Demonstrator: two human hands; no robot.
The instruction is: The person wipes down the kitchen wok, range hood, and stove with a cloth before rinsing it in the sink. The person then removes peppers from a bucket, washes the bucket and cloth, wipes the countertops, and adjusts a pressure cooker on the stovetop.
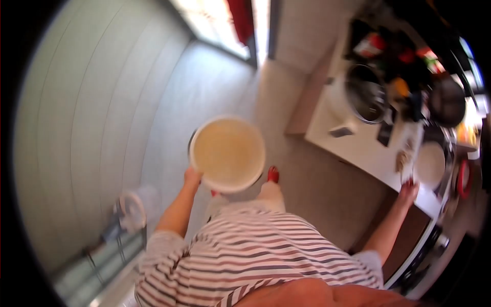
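My left hand (193,176) is closed on the rim of a wide round bowl (227,153), held out over the floor in front of me. The bowl has a whitish rim and a tan inside; whether the tan is contents or the bowl's own surface is unclear. My right hand (408,193) reaches to the edge of the white counter (353,148), its fingers blurred. Beside those fingers lies a white round plate or dish (430,166). Small brownish pieces (401,161) lie on the counter just beyond the fingers.
A big steel pot (365,93) stands on the counter, with a dark pan (446,101) and several blurred items behind it. A dark flat object (341,132) lies near the counter's corner. At the lower left is a wire rack (107,256). A glass door (209,23) stands ahead.
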